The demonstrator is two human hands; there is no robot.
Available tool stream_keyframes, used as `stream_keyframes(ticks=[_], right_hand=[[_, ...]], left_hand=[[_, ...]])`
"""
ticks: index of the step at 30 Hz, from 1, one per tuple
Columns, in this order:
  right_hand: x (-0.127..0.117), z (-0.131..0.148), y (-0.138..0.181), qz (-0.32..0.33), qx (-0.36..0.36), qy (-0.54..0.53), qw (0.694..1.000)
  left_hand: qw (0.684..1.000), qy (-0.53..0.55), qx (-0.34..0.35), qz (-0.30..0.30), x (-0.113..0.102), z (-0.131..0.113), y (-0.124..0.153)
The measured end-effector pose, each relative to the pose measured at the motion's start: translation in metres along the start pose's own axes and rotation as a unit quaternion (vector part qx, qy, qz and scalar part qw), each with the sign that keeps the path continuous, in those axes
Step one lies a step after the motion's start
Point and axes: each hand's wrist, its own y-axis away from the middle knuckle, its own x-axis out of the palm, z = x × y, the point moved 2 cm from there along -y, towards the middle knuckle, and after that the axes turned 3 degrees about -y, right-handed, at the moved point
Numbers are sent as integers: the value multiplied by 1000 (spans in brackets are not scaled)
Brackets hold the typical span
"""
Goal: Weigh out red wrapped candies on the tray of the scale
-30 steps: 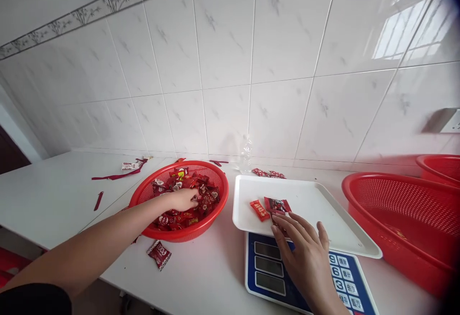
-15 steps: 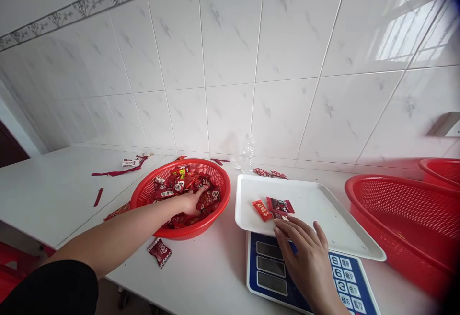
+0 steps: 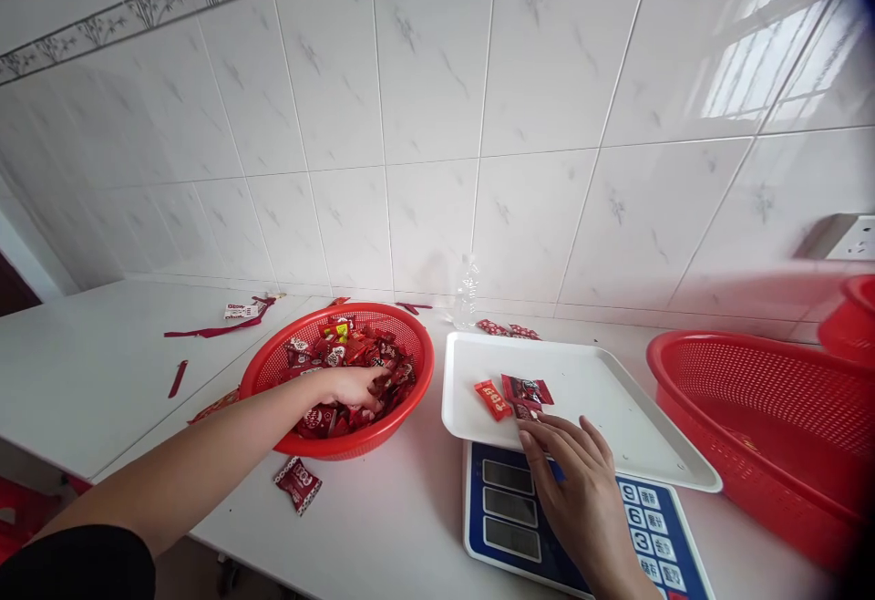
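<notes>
My left hand [image 3: 356, 387] reaches down into a red perforated plastic basket [image 3: 263, 345] full of small red candy packets [image 3: 318, 420]. Its thumb and index finger are apart among the packets; the other fingers are partly hidden. At the near edge of a white weighing tray [image 3: 629, 408], my right hand [image 3: 581, 481] lies with fingers stretched out. Those fingertips are beside a small dark red packet [image 3: 525, 409], perhaps touching it. An orange-red packet [image 3: 493, 400] and a larger dark red packet [image 3: 526, 388] lie on the tray with it.
Below the tray is a blue-and-white digital scale [image 3: 511, 507]. Another red basket [image 3: 758, 399] stands at right, and a clear bottle [image 3: 467, 293] by the tiled wall. One dark red packet [image 3: 298, 485] lies near the table's front edge. A red ribbon [image 3: 219, 331] is at left.
The view has shifted slightly. My left hand's index finger reaches less far across the packets, and the hand sits lower among them. My right hand stays at the tray's edge.
</notes>
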Motion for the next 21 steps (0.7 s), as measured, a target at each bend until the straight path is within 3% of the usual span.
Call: stream_keyframes(ticks=[10, 15, 21], right_hand=[[-1, 1, 0, 4, 13, -25, 1000], [-2, 1, -1, 0, 21, -33, 999], [-4, 3, -2, -2, 33, -31, 999]], left_hand=[[984, 165, 54, -28, -27, -6, 7], [976, 205, 60, -45, -22, -21, 7], [961, 252, 106, -35, -8, -61, 2]])
